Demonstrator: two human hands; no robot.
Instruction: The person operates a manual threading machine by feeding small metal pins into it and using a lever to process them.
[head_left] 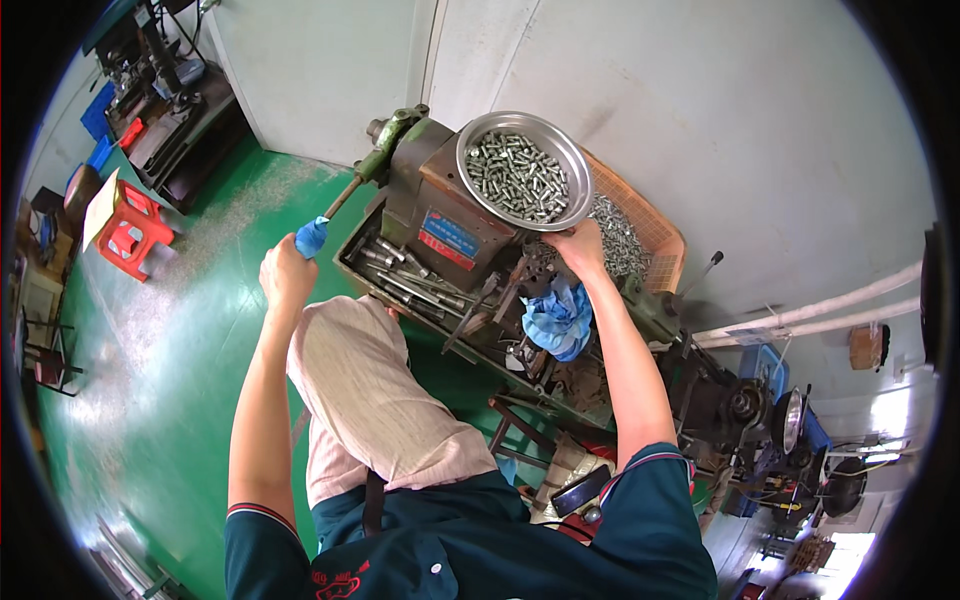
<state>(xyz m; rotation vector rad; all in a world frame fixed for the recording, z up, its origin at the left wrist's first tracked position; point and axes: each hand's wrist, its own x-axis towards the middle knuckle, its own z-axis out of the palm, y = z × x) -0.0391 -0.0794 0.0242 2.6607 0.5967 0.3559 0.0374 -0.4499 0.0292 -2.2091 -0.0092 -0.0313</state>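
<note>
We find the left hand [284, 274] closed around the blue-wrapped grip [312, 238], with the fingers curled in against the wrap. The grip caps the near end of a lever [344, 196], whose long axis slants from the hand toward the far right, up into the green collar [381, 152] on the left of the machine [436, 192]. Everything about that lever turns on this slant: the left hand sits right at its outer end, and the right hand is well apart from it, across the machine body.

The right hand [580, 248] is by the near edge of a round steel bowl [520, 122], which sits over the machine's top and is filled with short metal parts [518, 178]. The bowl lies to the far left of this hand, and the right hand is clearly the nearer of the two. Its fingertips pass out of sight below the rim, so we cannot tell whether they are spread, pressed together or pinching a part.

Beyond the right hand, an orange basket [662, 228] holds more such parts, partly behind the bowl. On the near side of the right wrist we see a crumpled blue cloth [556, 320]; farther left, loose metal rods [415, 290] lie in the machine's tray [350, 255].
</note>
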